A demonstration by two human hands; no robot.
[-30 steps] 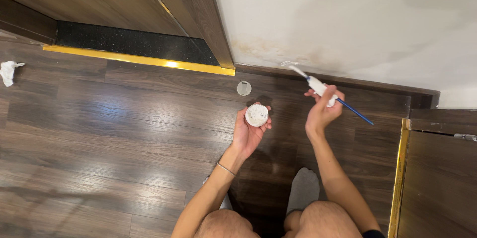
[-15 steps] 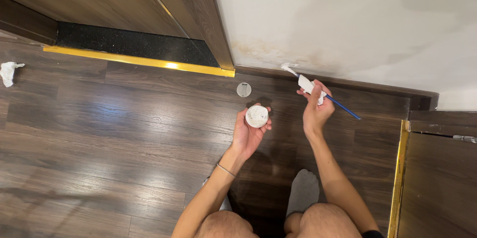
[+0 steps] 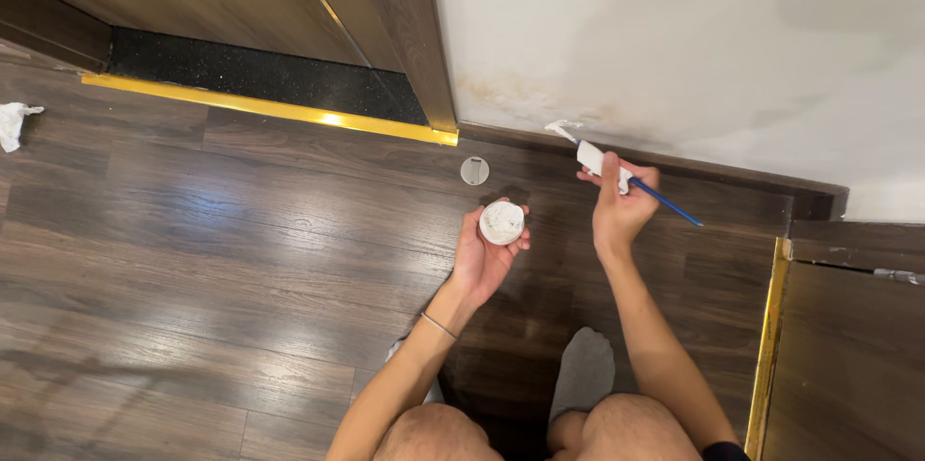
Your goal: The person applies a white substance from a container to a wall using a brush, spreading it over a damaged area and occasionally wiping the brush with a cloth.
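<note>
We cup a small round tub of white filler (image 3: 502,222) in our left hand (image 3: 485,254) above the dark wood floor (image 3: 193,259), while our right hand (image 3: 617,206) grips a blue-handled spatula (image 3: 617,172), its white-loaded blade tip touching the stained wall (image 3: 674,47) just above the baseboard (image 3: 732,177).

round tub (image 3: 502,222): white, off-white filler inside
putty knife (image 3: 617,177): white blade, blue handle
floor (image 3: 193,259): dark brown wood grain
threshold strip (image 3: 260,106): shiny gold
wall (image 3: 694,47): off-white, yellowish stains
</note>
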